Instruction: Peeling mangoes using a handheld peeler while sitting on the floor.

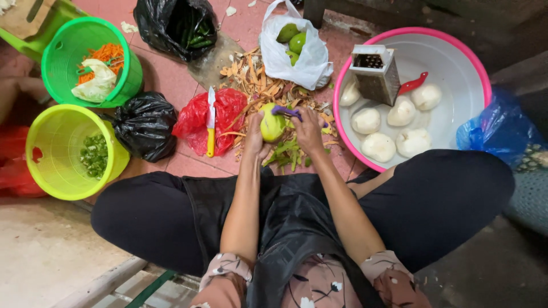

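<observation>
Yellow-green and half stripped of its skin, the mango (272, 122) sits in your left hand (255, 134), whose grip is closed around its left side, holding it above the heap of peelings (260, 77) on the red tiled floor (171, 85). Your right hand (308, 128) has its grip clamped on a purple-handled peeler (285, 111), the tool pressed against the top right of the fruit. Just left of the mango lies a yellow-handled knife (210, 121) on a red plastic bag (220, 117), with a crumpled black bag (145, 125) further left. At far centre a white bag (311, 63) holds unpeeled green mangoes (294, 39). To your right stands a pink-rimmed white basin (462, 63) with peeled white fruits (379, 146), a metal box grater (374, 73) and a red-handled tool (412, 83) inside. On your left, the near lime-green basket (51, 148) holds chopped greens, and the far green basket (68, 40) holds shredded carrot. Another black bag (174, 25) at far left-centre holds dark green vegetables. A blue bag (502, 134) lies at the far right.
</observation>
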